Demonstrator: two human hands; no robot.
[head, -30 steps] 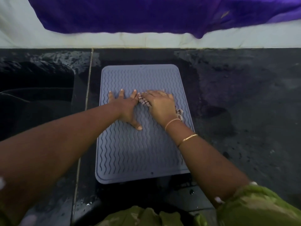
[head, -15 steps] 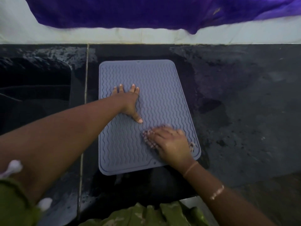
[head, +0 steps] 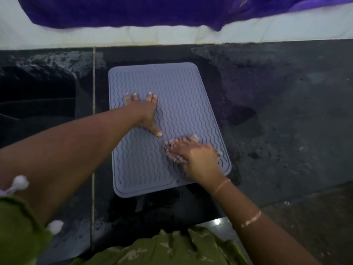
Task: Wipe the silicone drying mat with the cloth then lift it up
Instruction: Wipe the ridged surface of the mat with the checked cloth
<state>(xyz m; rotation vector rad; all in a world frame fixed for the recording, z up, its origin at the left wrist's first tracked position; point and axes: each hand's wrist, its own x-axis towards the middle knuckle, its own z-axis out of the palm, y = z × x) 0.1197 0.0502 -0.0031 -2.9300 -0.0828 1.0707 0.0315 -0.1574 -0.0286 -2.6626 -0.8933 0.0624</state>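
Note:
A grey-blue silicone drying mat (head: pixel 177 96) with wavy ridges lies flat on the dark countertop. My left hand (head: pixel 146 113) presses flat on the mat's middle left, fingers spread, holding nothing. My right hand (head: pixel 198 159) rests on the mat's near right part, pressing a small pale checked cloth (head: pixel 173 150) against the ridges. Most of the cloth is hidden under the palm; it is blurred by motion.
The black stone countertop (head: pixel 286 111) looks wet in patches around the mat. A dark sink basin (head: pixel 36 96) lies to the left beyond a seam. A white wall ledge with purple fabric (head: pixel 152 10) runs along the back.
My right hand with the cloth swept from the mat's middle down toward its near right corner, then shifted slightly up. My left hand stayed pressed on the mat.

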